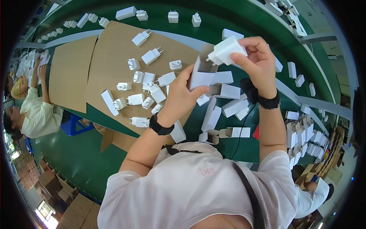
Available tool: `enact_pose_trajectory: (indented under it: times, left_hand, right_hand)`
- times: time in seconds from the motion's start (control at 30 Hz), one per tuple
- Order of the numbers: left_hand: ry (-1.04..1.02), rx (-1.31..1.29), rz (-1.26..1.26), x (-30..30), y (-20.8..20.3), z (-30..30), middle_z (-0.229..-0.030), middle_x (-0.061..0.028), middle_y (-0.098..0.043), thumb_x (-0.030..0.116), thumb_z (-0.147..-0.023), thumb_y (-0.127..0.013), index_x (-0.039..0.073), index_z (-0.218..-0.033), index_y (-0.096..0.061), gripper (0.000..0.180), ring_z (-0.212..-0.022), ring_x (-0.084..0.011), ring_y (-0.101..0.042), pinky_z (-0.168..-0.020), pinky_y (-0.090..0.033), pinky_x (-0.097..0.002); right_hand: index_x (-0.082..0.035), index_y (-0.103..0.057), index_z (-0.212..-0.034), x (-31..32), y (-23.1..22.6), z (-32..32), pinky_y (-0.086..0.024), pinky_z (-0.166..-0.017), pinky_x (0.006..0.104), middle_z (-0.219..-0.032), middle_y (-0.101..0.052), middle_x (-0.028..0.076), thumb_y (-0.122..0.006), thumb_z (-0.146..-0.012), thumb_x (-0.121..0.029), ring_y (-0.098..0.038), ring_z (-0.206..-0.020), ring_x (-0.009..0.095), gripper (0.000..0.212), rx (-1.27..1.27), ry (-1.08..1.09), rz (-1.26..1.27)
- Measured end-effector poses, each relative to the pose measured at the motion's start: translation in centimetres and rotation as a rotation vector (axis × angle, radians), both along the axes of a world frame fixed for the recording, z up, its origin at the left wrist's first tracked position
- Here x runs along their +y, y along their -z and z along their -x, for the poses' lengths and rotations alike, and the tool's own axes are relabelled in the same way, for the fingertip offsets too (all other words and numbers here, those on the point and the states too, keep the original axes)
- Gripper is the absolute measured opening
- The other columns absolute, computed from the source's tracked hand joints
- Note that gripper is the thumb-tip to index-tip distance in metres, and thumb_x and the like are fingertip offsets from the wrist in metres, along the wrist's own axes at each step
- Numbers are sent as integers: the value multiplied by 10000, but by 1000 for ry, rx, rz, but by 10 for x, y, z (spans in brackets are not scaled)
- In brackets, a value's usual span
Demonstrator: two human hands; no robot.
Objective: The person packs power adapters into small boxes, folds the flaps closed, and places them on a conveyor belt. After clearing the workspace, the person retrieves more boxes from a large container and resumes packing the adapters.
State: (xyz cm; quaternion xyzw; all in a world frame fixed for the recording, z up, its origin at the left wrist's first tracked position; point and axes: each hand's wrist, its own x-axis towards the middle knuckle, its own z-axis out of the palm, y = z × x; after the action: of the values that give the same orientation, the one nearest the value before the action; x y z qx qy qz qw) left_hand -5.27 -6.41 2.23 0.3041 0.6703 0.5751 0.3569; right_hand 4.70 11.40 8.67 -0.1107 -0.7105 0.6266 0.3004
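My left hand (pixel 183 91) is closed around a small white box (pixel 202 76) whose top end is open and tilted up. Between the thumb and fingers of my right hand (pixel 259 63) is a white plug charger (pixel 227 50), its prongs pointing left at the mouth of the box. The charger looks to be at the opening; how far its prongs reach in, I cannot tell. Left of my left hand, several loose white chargers (pixel 151 56) lie on a brown cardboard sheet (pixel 110 53). Below the held box are several white boxes (pixel 230 91), some with open ends.
A green belt (pixel 213 23) behind the table carries spaced chargers and boxes. Stacked open boxes (pixel 301 133) stand at the right. A black cable (pixel 241 133) runs over the green tabletop. Another person (pixel 38 110) works at the left, and one more person (pixel 314 198) is at lower right.
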Motion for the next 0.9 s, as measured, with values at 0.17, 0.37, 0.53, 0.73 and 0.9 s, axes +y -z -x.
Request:
enact_pose_trajectory:
  times: [0.17, 0.37, 0.53, 0.73, 0.9]
  left_hand:
    - [51, 300, 0, -4, -6, -8, -1091, -174, -553, 157, -706, -721, 9, -1237, -434, 621, -978, -302, -544, -817, -455, -346]
    - [60, 428, -47, -6, -11, -14, -1096, -183, -548, 173, -715, -717, 18, -1247, -427, 625, -987, -306, -539, -821, -451, -348]
    - [39, 233, -215, -9, -1, -14, -1138, -162, -539, 176, -752, -691, 48, -1296, -390, 634, -1042, -275, -530, -856, -431, -333]
    - [84, 158, -285, -9, -6, -14, -1188, -107, -490, 197, -856, -606, 49, -1367, -271, 629, -1050, -176, -489, -893, -398, -291]
    - [225, 151, -289, -11, -10, -17, -1164, -80, -462, 204, -890, -551, 59, -1349, -285, 550, -1049, -151, -447, -897, -370, -283]
  right_hand:
    - [8, -587, -942, -10, -7, -15, -481, -766, 252, -906, -584, 71, -721, -734, -30, -578, -852, 133, 250, -136, 25, -6]
    - [15, -585, -951, -27, -8, -21, -480, -794, 268, -974, -605, 110, -712, -740, -19, -576, -863, 145, 249, 4, 27, 39]
    - [-31, -661, -910, -16, 8, -36, -427, -852, 320, -1128, -584, 106, -712, -710, -44, -546, -983, 209, 206, -257, -113, -310]
    - [-42, -578, -1097, -46, 23, -38, -393, -898, 311, -1221, -508, 91, -653, -812, -211, -499, -1051, 196, 340, -152, 75, -348]
    - [-19, -492, -1148, -77, 43, -35, -414, -842, 250, -1079, -558, 77, -598, -868, -236, -533, -977, 147, 369, -43, -47, 352]
